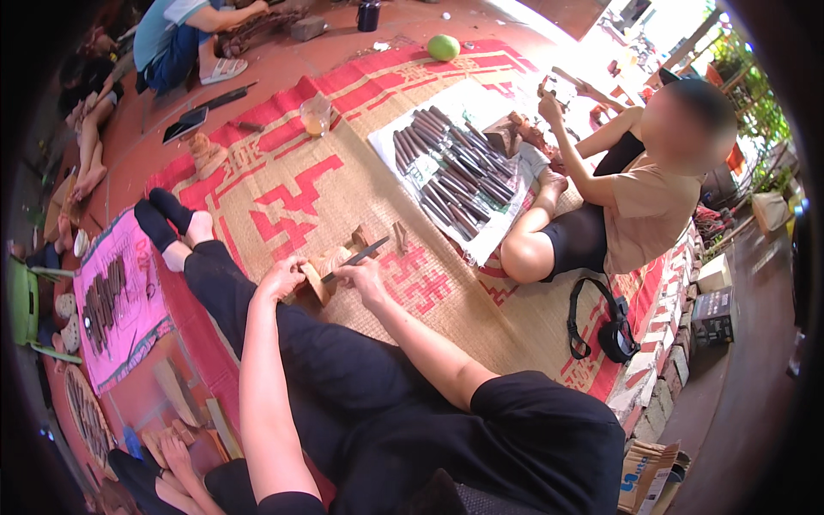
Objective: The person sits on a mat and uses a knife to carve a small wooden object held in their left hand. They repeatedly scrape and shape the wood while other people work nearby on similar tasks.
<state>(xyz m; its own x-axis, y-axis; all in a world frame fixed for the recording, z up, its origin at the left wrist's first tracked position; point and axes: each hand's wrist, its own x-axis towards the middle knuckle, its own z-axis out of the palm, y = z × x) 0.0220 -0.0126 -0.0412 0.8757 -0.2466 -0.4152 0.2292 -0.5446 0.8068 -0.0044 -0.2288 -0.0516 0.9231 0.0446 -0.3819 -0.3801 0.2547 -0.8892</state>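
Observation:
Over the woven mat, beside my outstretched legs, my left hand [281,278] is closed on the edge of a light brown wood carving [316,283]. My right hand [361,276] grips a dark, flat file [369,250] that slants across the carving, one end by the wood and the other pointing up to the right. Whether the file touches the wood is hard to see. More pieces of wood [364,234] stand just beyond the file. My fingers partly hide the carving.
Many dark-handled carving tools [455,163] lie on a white cloth ahead right. A person [661,180] sits beside it, holding a small object. A glass [316,117], a green round fruit [444,47] and a black bag [616,335] rest on the mat. More tools [107,305] lie on a pink cloth at left.

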